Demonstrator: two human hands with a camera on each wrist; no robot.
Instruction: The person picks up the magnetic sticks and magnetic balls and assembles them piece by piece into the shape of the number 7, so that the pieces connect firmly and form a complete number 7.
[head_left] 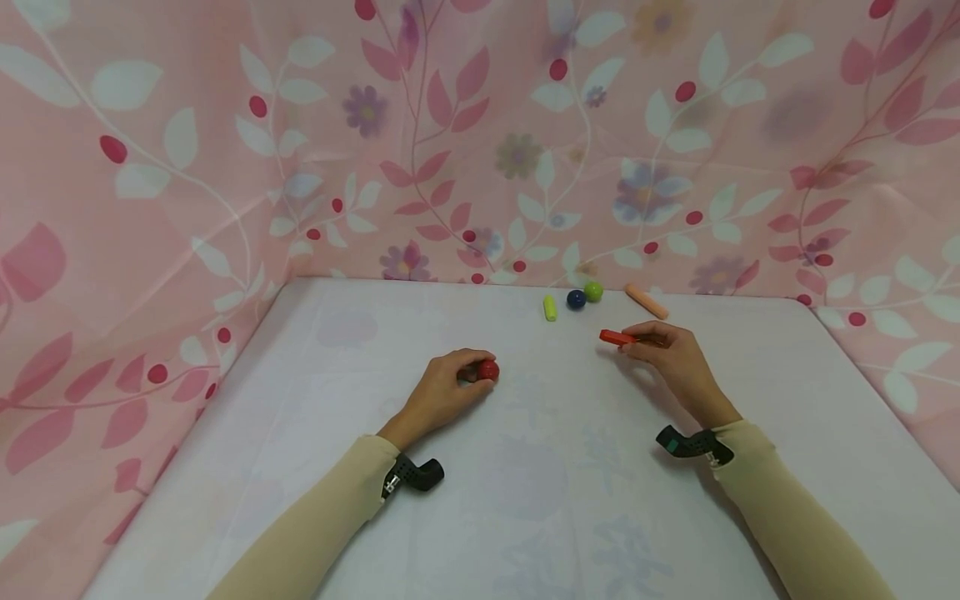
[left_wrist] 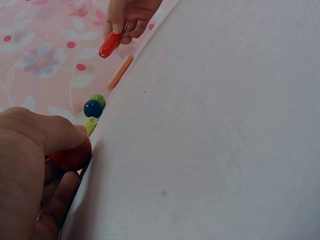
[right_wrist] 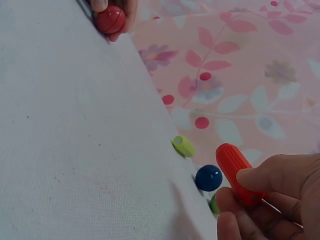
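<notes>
My left hand (head_left: 447, 388) pinches a red ball (head_left: 488, 370) between thumb and fingers, low over the white table. In the left wrist view the thumb covers part of that ball (left_wrist: 74, 154). Farther right, my right hand (head_left: 671, 354) holds a short red ridged stick (head_left: 617, 337) above the table, its free end pointing left. The right wrist view shows the thumb pressed along the ridged side of the stick (right_wrist: 232, 162). Both hands are apart from each other, and the fingers hide the rear of the red stick.
At the table's back edge lie a yellow-green short stick (head_left: 551, 308), a dark blue ball (head_left: 576, 299), a green ball (head_left: 593, 291) and an orange stick (head_left: 646, 301). The two balls sit side by side. A pink floral cloth (head_left: 450, 167) hangs behind the white table (head_left: 525, 500).
</notes>
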